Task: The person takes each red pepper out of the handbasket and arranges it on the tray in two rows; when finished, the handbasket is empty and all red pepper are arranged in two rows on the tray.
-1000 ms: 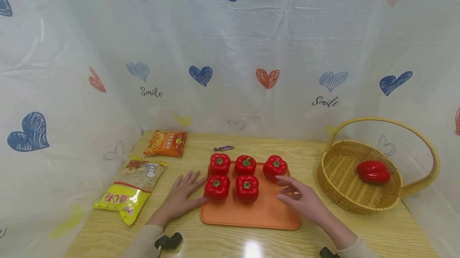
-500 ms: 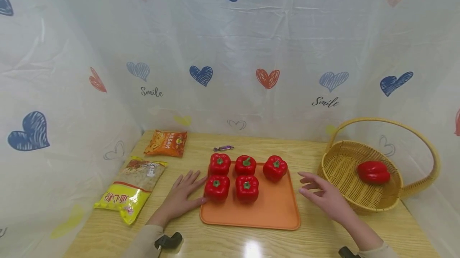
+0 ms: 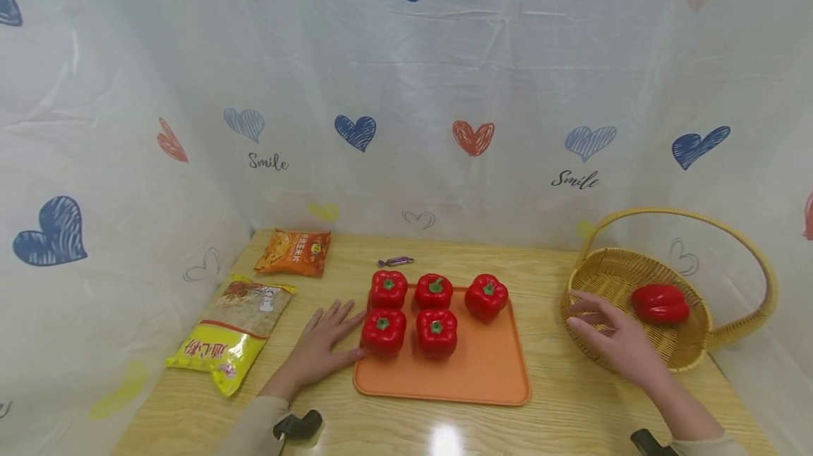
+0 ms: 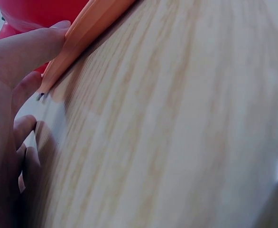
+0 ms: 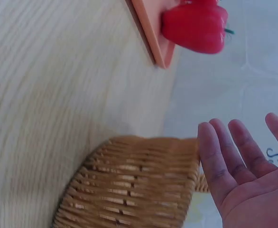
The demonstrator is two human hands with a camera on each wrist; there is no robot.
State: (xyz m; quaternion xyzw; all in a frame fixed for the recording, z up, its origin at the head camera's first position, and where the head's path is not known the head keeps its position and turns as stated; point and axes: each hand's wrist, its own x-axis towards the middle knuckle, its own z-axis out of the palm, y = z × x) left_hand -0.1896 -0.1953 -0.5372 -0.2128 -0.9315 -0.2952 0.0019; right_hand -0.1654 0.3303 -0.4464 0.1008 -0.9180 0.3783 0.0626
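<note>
My left hand (image 3: 317,354) rests on the wooden table with fingers spread, its thumb (image 4: 39,45) against the edge of the orange tray (image 3: 473,375). On the tray stand several red bell peppers: a front pair (image 3: 437,334) beside my left hand, and a back row ending in a pepper (image 3: 486,298) at the right corner. My right hand (image 3: 619,343) holds nothing and hovers at the left side of the wicker basket (image 3: 606,279), fingers loosely extended. Its fingertips overlap the basket's rim in the right wrist view. Inside the basket lies another red bell pepper (image 3: 660,303) on its side.
The basket's tall handle (image 3: 673,211) arches over it. At the left lie a yellow pasta bag (image 3: 235,332) and an orange snack bag (image 3: 293,253). A small purple-wrapped candy (image 3: 396,261) is behind the tray. A heart-printed curtain (image 3: 406,75) encloses the back and sides.
My right hand has moved right, from beside the tray's back right pepper across the table to the basket. The left hand and the peppers have stayed in place.
</note>
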